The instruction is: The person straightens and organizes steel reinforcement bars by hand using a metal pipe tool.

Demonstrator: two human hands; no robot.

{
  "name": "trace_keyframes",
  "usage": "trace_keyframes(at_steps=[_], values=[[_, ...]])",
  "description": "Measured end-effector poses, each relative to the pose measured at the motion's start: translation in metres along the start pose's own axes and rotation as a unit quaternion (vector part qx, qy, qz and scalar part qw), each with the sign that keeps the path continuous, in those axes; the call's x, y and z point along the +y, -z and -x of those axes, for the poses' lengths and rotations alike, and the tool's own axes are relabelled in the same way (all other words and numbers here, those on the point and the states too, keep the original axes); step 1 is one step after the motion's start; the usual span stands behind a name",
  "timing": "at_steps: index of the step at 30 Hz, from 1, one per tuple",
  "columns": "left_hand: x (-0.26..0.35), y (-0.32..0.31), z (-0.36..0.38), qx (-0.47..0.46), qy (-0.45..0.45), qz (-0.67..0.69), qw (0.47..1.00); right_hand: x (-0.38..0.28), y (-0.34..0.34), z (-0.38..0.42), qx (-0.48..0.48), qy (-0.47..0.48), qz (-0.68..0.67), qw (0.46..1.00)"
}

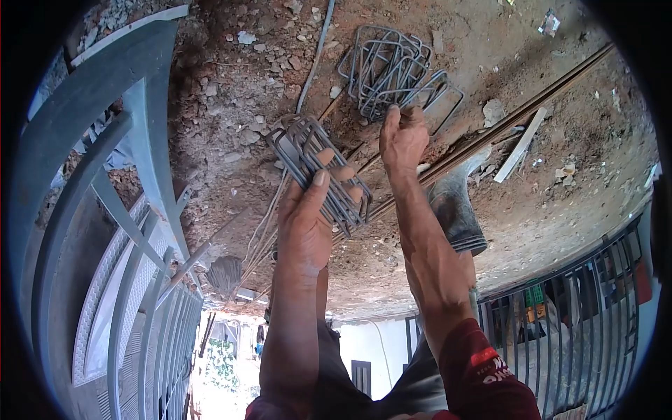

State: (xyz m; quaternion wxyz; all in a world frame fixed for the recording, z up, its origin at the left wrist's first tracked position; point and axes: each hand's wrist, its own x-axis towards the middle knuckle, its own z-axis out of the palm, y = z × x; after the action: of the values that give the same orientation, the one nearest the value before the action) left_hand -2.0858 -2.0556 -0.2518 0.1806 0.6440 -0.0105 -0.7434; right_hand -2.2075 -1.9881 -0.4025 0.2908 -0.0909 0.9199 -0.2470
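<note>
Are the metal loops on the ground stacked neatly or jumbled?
Jumbled: the metal loops on the ground cross each other at different angles.

We see rough, reddish-brown bare earth (231,91), uneven and strewn with rubble and whitish stones (246,37). On it, towards the top of the view, we find a tangled heap of grey, rectangular bent-metal loops (389,70). A thin, grey, cord-like length (317,57) lies left of that heap. Long, straight, rust-brown bars (518,112) run diagonally over the soil, and below them we notice a narrow, flat, pale strip (520,145) and a dark, scuffed boot (453,210) standing near the bars
</note>
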Motion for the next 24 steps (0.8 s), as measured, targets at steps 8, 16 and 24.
trace_keyframes(at_steps=[8,16,24], values=[[0.003,0.003,-0.002,0.028,-0.027,-0.032,0.999,-0.007,-0.036,-0.008,-0.014,-0.113,0.123,0.986],[0.004,0.006,-0.003,0.046,-0.014,-0.038,0.998,-0.027,-0.03,-0.006,0.01,0.167,0.087,0.982],[0.006,0.003,-0.003,0.052,-0.019,-0.029,0.998,-0.028,-0.04,-0.005,-0.065,0.297,0.137,0.943]])
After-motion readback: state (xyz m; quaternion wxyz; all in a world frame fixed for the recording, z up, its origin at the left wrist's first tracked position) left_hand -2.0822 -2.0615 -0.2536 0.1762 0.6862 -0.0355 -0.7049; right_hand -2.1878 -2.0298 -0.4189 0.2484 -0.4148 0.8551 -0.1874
